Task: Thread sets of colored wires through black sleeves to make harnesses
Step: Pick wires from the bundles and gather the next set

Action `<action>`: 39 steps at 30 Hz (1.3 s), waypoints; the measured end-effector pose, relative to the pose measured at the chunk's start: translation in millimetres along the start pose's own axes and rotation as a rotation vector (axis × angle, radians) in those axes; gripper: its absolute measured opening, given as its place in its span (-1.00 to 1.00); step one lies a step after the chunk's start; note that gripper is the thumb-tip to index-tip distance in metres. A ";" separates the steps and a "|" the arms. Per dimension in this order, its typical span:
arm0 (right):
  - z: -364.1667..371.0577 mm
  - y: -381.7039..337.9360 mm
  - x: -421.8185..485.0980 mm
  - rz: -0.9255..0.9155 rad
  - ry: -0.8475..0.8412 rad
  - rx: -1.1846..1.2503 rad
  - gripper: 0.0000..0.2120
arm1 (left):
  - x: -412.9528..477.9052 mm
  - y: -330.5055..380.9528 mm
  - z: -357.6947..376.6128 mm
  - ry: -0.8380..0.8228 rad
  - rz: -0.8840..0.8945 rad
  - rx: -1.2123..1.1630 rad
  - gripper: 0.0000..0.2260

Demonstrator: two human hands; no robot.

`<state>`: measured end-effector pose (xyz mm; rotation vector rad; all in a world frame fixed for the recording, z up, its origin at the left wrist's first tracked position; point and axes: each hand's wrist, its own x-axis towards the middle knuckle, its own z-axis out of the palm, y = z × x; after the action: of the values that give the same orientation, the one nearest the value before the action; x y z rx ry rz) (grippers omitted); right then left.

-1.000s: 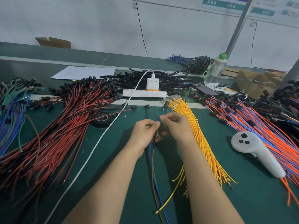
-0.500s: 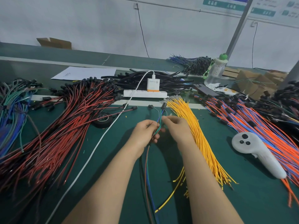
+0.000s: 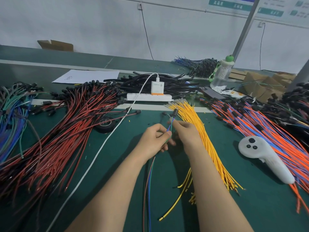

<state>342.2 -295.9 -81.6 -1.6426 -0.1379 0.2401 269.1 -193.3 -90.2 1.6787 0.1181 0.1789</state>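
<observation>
Your left hand (image 3: 154, 139) curls round the blue-green-red wire set (image 3: 169, 128), frame centre above the counter (image 3: 120, 141); right hand (image 3: 188, 133) pinches it just under the black sleeve (image 3: 175, 112). Open cardboard box (image 3: 55, 45) upper left: contents hidden.

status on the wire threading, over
Left hand grips the colored wire set. Right hand pinches it just below the black sleeve at its top end. Yellow wire bundle beside the right hand, not blocking.

One yellow wire bundle (image 3: 205, 138), one white controller (image 3: 260, 156), one power strip (image 3: 148, 97), one bottle (image 3: 220, 72), one tape roll (image 3: 105, 125)
</observation>
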 end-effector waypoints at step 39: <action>5.9 -17.3 -14.6 -0.073 -0.099 0.436 -0.78 | 0.7 14.4 -0.5 -0.069 -0.485 -0.673 -0.71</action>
<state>327.6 -292.1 -63.8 -1.1909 -0.2043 0.2746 269.3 -194.4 -75.7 0.9474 0.3649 -0.1914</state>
